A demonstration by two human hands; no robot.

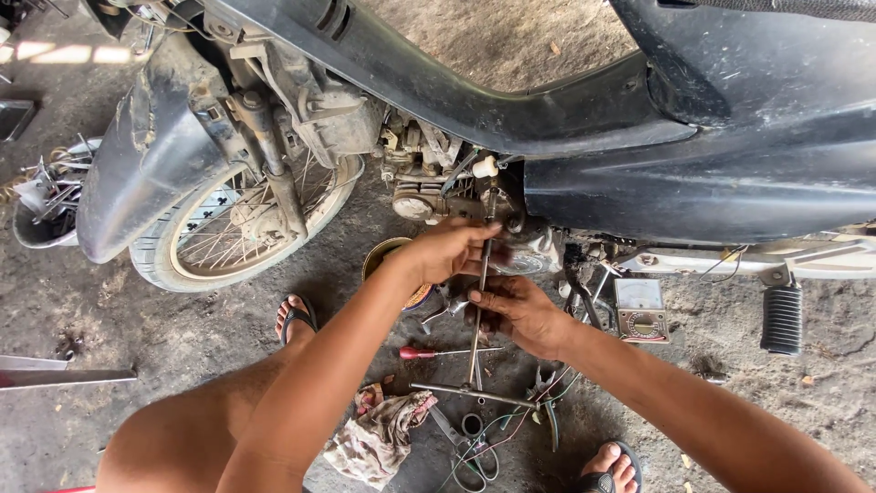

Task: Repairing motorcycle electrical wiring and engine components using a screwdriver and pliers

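Note:
My left hand (447, 251) grips the upper shaft of a long T-handle wrench (476, 351) close to the motorcycle engine (424, 187). A little lower on the same shaft, my right hand (516, 310) is closed around it. The wrench stands nearly upright, its cross handle near the ground and its tip at the engine side. The dark motorcycle body (657, 155) fills the top of the view.
On the ground lie a red-handled screwdriver (429, 352), a dirty rag (379, 438), pliers and wires (484, 438), a small meter (641, 310) and a round tin (388, 260). The front wheel (246, 228) is left. My sandalled feet (297, 319) flank the tools.

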